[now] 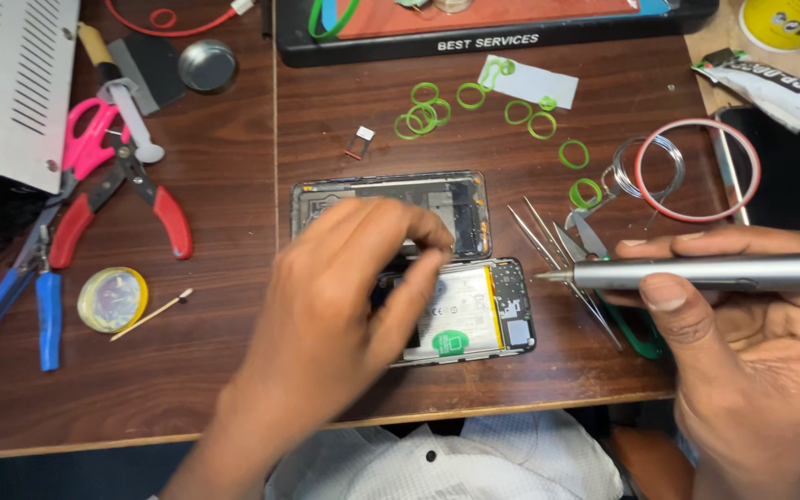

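An opened phone (474,315) lies near the table's front edge, its white battery and circuit board showing. Just behind it lies its removed back frame (446,204). My left hand (344,296) rests over the phone's left part, thumb and forefinger pinched together between phone and frame; whatever is in the pinch is too small to see. My right hand (743,343) holds a grey pen-shaped electric screwdriver (696,271) level, its tip pointing left, just right of the phone and above a pair of tweezers (557,250).
Several green rubber rings (428,111) lie scattered behind the phone. Red-handled pliers (131,199), pink scissors (90,134) and blue-handled pliers (20,287) sit at left, with a tape roll (111,298). A wire coil and red ring (696,171) lie at right. A black tray (493,37) stands at the back.
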Tool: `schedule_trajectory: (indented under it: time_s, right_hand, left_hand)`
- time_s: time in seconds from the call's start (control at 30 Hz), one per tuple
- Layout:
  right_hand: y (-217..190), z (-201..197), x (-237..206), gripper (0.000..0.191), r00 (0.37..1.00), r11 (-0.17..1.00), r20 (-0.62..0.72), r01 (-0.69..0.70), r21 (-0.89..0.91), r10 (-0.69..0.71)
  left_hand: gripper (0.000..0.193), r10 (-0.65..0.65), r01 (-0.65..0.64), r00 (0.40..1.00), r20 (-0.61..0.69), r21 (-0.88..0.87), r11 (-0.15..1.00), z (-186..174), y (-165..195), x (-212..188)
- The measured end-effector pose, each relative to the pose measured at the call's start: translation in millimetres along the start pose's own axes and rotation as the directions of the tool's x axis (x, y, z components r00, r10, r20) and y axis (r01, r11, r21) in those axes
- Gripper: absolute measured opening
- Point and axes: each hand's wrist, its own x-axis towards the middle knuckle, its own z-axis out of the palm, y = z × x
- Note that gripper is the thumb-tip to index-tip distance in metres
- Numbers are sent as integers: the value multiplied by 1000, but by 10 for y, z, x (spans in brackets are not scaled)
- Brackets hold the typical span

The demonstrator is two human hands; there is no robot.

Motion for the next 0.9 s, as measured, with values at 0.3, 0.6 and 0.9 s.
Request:
schedule_trajectory:
  time_s: [0.3, 0.6, 0.9]
  right_hand:
    - [47, -19, -139, 24, 999, 954, 22, -35, 297, 30]
    - [98, -12, -196, 24, 1000, 963, 29, -8, 268, 0]
    - [67, 6, -194, 23, 999, 968, 33, -36, 249, 29]
  left_hand:
    - [19, -368, 261, 925, -97, -542, 799, 394, 236, -248]
    - [15, -368, 256, 929, -43, -646, 720, 399, 254, -322]
    - [15, -329, 214, 943, -53, -661, 719, 411, 247, -333]
